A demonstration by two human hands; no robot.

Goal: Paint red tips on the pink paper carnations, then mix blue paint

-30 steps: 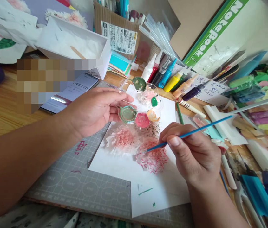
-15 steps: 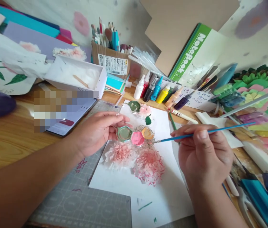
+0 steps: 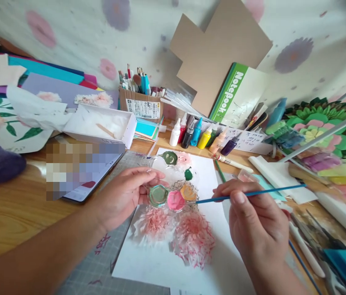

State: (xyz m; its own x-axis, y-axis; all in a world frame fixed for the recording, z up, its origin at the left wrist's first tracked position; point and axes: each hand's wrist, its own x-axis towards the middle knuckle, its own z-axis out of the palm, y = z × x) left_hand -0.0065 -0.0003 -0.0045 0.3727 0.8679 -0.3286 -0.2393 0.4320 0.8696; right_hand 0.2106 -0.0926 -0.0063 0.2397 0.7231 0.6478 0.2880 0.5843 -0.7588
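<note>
- Pink-and-white ruffled flowers (image 3: pixel 193 239) lie side by side on a white sheet (image 3: pixel 136 266)
- Right hand (image 3: pixel 258 221), apart from the left, pinches a blue brush (image 3: pixel 271 191), its tip at the pink paint (image 3: pixel 175 200)
- Left hand (image 3: pixel 120 194) holds the clear palette (image 3: pixel 158 196) just beyond the flowers
- Handwritten card (image 3: pixel 249 141) behind bottles (image 3: pixel 204 139), words too small to read
- Brown box (image 3: pixel 140 95) bears a barcode label (image 3: pixel 143 109)
- Green-and-white cover (image 3: pixel 228 92) reads "NoteBook"

Two flowers (image 3: pixel 193 241) lie side by side on a paper sheet (image 3: pixel 142 266), before the palette (image 3: pixel 175 200); bottles (image 3: pixel 204 139) stand behind it, a phone (image 3: pixel 105 170) to its left.
</note>
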